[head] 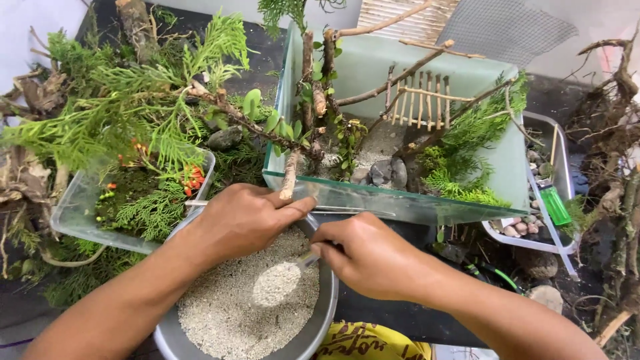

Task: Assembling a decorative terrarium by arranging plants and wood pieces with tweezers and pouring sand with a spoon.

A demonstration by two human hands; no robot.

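The right hand [370, 257] pinches a spoon [283, 280] heaped with gritty pale sand over a round metal bowl [327, 310]; the left hand [243, 217] curls loosely on its rim.

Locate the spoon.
Head view, bottom centre: the spoon, heaped with sand, lies in the metal bowl, its handle in the right hand, below the glass tank.

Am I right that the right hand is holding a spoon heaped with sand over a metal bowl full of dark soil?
Not quite: the head view shows the metal bowl holds pale sand, not dark soil. The right hand does hold a spoon heaped with sand over it.
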